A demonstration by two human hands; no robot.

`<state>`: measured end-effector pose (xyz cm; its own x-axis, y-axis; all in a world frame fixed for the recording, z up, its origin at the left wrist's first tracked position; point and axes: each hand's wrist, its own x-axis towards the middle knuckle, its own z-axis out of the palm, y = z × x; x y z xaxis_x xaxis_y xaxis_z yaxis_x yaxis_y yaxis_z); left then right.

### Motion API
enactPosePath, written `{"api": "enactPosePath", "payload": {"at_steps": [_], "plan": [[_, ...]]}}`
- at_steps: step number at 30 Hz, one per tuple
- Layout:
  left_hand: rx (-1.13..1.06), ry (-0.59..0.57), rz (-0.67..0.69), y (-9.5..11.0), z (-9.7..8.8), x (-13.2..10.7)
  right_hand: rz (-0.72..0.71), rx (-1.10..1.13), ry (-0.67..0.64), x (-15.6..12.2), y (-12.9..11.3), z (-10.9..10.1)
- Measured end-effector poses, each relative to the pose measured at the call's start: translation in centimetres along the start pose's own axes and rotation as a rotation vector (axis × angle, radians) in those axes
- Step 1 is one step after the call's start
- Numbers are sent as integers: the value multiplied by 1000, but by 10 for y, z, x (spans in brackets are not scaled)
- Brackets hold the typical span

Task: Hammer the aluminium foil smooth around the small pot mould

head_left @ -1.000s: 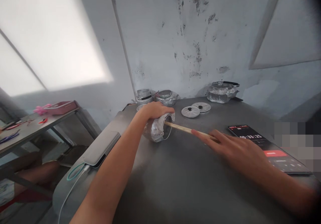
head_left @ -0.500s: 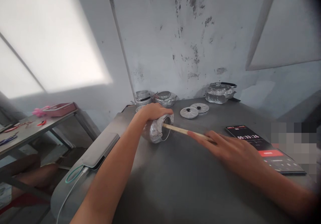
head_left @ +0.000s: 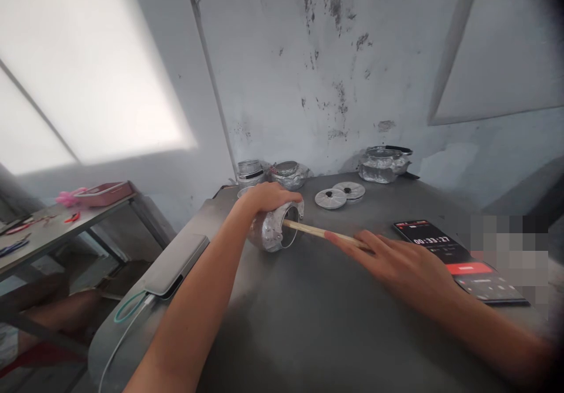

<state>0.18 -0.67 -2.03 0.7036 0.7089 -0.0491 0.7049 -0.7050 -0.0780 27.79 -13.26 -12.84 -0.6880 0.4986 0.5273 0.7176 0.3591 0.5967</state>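
A dented silver metal pot (head_left: 267, 234) lies tipped on its side on the grey table, its round mouth turned to the right. My left hand (head_left: 271, 196) rests over its upper side and grips it. In my right hand (head_left: 374, 249) is a wooden stick (head_left: 308, 228), pinched with the index finger stretched along it. The stick's far end goes into the pot's mouth, where its tip is hidden. Behind the pot, two round silver lids (head_left: 330, 199) with black knobs overlap on the table.
Along the wall stand more silver pots (head_left: 288, 175), and one with a black handle (head_left: 379, 167) at the right. A phone (head_left: 467, 264) showing a timer lies at the right. A power bank (head_left: 176, 264) with a cable is at the left. Beyond, a side table bears a pink basket (head_left: 106, 194).
The view has shifted very slightly. Both hands keep their hold, and the stick stays in the pot's mouth. The phone's timer has advanced one second.
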Motion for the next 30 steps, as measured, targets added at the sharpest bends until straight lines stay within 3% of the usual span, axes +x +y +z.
{"api": "enactPosePath", "payload": {"at_steps": [5, 12, 18, 25, 30], "plan": [[9, -4, -11, 1, 0, 0, 70, -22, -60, -2, 3, 3], [-45, -23, -8, -3, -1, 0, -9, 34, 54, 4, -7, -6], [-93, -29, 18, -6, 0, -1, 30, 30, -64, 6, -12, 0], [-84, -9, 39, -8, 3, -1, -49, 9, -3, 21, -14, -8], [-109, -9, 43, -8, 3, -1, -54, 0, -30, 31, -13, 3]]}}
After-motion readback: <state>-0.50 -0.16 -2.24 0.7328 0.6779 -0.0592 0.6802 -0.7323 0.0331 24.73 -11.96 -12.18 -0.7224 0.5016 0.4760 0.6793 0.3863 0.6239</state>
